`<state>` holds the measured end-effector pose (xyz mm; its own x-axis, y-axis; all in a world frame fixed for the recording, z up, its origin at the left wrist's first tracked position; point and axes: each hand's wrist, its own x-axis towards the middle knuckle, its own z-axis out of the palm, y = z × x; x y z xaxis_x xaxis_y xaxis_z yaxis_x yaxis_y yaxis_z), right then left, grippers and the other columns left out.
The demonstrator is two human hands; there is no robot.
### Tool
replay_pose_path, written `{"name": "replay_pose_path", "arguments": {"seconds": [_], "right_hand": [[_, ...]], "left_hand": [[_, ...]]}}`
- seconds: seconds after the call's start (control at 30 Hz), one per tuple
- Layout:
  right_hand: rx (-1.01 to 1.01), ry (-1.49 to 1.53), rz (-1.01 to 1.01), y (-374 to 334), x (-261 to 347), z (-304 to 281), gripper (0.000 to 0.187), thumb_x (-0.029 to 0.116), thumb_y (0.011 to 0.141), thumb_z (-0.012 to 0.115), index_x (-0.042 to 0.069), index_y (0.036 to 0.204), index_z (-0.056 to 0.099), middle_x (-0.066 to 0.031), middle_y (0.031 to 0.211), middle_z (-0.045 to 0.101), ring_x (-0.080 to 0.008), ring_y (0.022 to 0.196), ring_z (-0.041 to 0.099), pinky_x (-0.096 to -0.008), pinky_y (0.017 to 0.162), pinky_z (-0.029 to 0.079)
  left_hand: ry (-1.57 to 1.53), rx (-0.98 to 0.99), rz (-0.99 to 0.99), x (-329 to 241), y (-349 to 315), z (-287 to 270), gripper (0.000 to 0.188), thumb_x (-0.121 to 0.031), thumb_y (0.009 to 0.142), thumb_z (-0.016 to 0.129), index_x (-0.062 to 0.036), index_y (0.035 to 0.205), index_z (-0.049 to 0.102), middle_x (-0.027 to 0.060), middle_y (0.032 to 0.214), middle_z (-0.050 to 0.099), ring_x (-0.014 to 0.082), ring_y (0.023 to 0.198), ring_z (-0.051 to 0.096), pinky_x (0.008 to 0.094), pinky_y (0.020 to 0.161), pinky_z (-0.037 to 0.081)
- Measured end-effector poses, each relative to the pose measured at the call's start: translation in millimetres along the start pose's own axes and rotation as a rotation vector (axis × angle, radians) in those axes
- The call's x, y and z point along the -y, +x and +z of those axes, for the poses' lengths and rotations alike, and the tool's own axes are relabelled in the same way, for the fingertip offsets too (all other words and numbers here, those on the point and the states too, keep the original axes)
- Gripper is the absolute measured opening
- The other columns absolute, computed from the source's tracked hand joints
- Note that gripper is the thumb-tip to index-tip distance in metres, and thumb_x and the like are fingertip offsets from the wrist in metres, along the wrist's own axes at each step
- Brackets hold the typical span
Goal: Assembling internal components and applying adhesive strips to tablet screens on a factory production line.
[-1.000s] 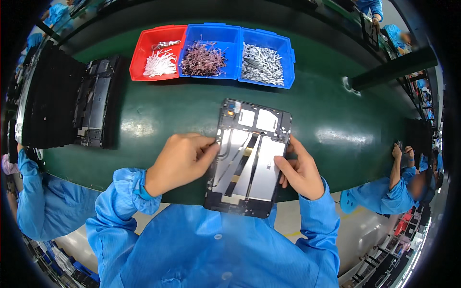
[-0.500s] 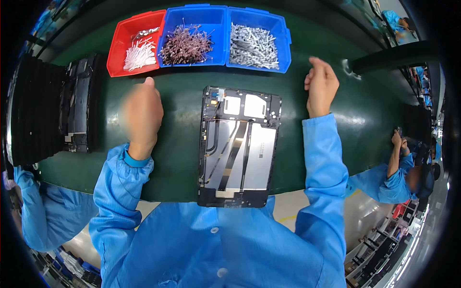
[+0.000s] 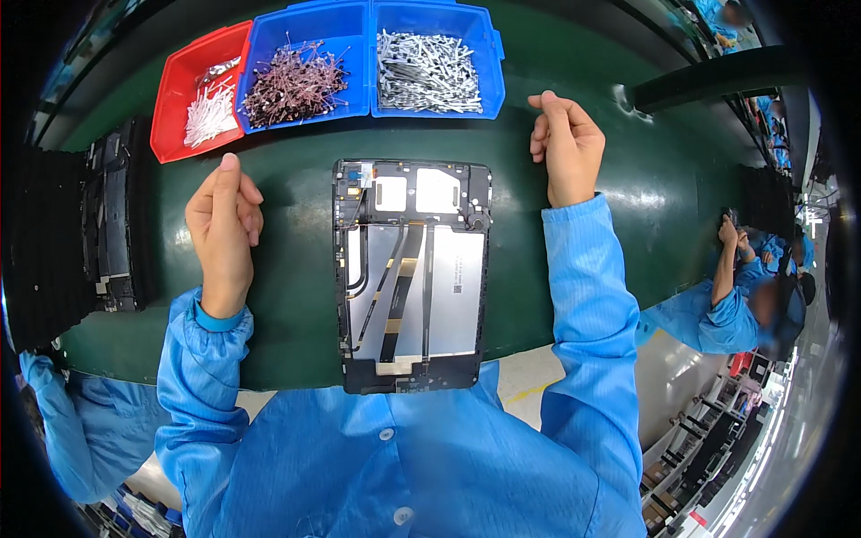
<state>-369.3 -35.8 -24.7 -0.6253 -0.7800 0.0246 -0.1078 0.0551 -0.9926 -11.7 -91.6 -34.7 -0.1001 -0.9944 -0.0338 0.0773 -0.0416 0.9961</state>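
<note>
An opened tablet (image 3: 457, 296) lies face down in front of me, its inner side showing silver plates, dark flat cables and a black frame. Its lower end sticks out past the table edge near my body. My left hand (image 3: 224, 238) hovers left of the tablet, thumb up and fingers loosely curled, with nothing visible in it. On the other side, my right hand (image 3: 571, 152) is raised beyond the tablet's upper right corner. Its fingers are half bent and apart, and no object shows in them. Neither hand touches the tablet.
Behind the tablet stand a red bin (image 3: 166, 117) with white sticks, a blue bin (image 3: 269, 54) of thin brownish parts and another blue bin (image 3: 484, 54) of silvery strips. Tablet housings (image 3: 112, 220) are stacked at left on the green table (image 3: 296, 260). Co-workers sit on both sides.
The whole view has shifted, so bins, tablet and both hands appear farther left. The left hand's fingers, blurred before, now show clearly. Both hands still hold nothing visible.
</note>
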Motion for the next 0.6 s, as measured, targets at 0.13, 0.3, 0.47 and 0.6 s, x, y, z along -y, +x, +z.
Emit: {"name": "replay_pose_path", "arguments": {"seconds": [0.13,0.3,0.47,0.6], "right_hand": [[-0.004,-0.013,0.012,-1.6,-0.4,0.3,0.024,0.023,0.100,0.066,0.001,0.095,0.072,0.0021,0.063,0.055,-0.0063,0.052,0.049,-0.0224,0.045,0.035],[0.010,0.003,-0.012,-0.6,-3.8,-1.7,0.025,0.025,0.099,0.066,0.001,0.096,0.073,0.0023,0.063,0.056,-0.0050,0.053,0.049,-0.0214,0.046,0.037],[0.011,-0.001,-0.040,2.0,-5.7,-5.3,0.023,0.022,0.100,0.065,0.002,0.096,0.074,0.0032,0.064,0.057,-0.0043,0.053,0.049,-0.0202,0.045,0.035],[0.011,-0.016,-0.048,1.9,-5.3,-4.0,0.024,0.023,0.099,0.066,0.000,0.096,0.073,0.0029,0.064,0.056,-0.0047,0.054,0.049,-0.0211,0.046,0.036]], "left_hand": [[-0.007,0.002,-0.009,0.0,-0.4,-2.1,0.047,-0.034,0.107,0.053,-0.0047,0.071,0.058,-0.0049,0.051,0.040,0.0039,0.041,0.035,0.0220,0.040,0.026],[0.011,-0.017,-0.015,-1.9,-1.3,0.3,0.048,-0.035,0.106,0.055,-0.0043,0.069,0.059,-0.0044,0.052,0.042,0.0041,0.042,0.036,0.0223,0.040,0.026],[0.011,0.007,-0.013,0.0,0.0,1.6,0.049,-0.037,0.106,0.055,-0.0035,0.070,0.061,-0.0048,0.051,0.043,0.0037,0.042,0.037,0.0228,0.040,0.028],[0.019,0.022,-0.008,0.1,1.0,0.3,0.049,-0.037,0.106,0.055,-0.0033,0.070,0.061,-0.0055,0.050,0.042,0.0030,0.042,0.037,0.0223,0.040,0.027]]}}
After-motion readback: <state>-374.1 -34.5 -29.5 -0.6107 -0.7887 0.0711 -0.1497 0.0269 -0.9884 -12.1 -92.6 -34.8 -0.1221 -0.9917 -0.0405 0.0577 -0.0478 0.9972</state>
